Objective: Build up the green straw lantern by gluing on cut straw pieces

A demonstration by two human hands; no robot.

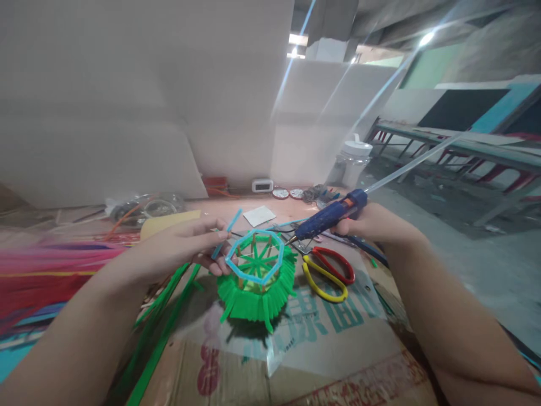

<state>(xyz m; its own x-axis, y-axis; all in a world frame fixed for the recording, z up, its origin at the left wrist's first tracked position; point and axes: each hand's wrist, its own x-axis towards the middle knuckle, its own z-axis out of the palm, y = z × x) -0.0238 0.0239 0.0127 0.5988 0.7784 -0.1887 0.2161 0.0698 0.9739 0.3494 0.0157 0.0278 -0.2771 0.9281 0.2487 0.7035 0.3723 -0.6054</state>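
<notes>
My left hand pinches a short light-blue pipe cleaner between thumb and finger. Its lower fingers are against the side of a green fringed craft piece, which looks made of pipe cleaners. A light-blue eight-sided ring tops that piece, with small wooden posts under it and green spokes inside. In my right hand is a blue hot glue gun, a long clear glue stick running out of its back. The nozzle points at the ring's right edge; whether it touches I cannot tell.
Scissors with red and yellow handles lie right of the craft piece on printed cardboard. Green strips and pink and red bundles are at left. Behind stand a small white clock, a white card and a lidded clear jar.
</notes>
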